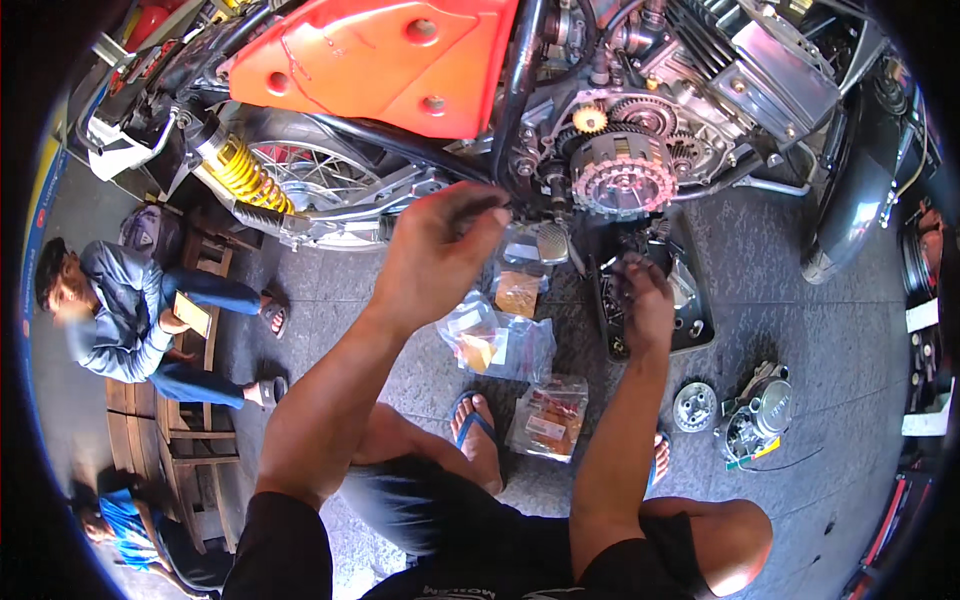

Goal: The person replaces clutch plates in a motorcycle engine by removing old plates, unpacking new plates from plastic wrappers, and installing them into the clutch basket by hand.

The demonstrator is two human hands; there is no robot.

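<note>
My left hand point(430, 250) is raised beside the lower frame of a motorcycle, fingers curled toward the thumb. Whatever it may hold is too dark to name. To its right the engine point(640, 130) stands with its side uncovered, showing a clutch basket point(625, 178), several gears and a small gold-coloured gear point(590, 119). My right hand point(647, 305) is over a dark tray point(706, 340) of metal parts below the clutch basket. Its fingers are bent together, and I cannot see what is between them.
Clear plastic packets point(548, 415) lie on the grey floor by my feet. Right of them are a round metal plate point(695, 407) and an engine cover point(768, 408). An orange panel point(380, 60) and a yellow shock spring point(245, 172) are on the motorcycle. Two people sit at left by a wooden bench point(130, 400).
</note>
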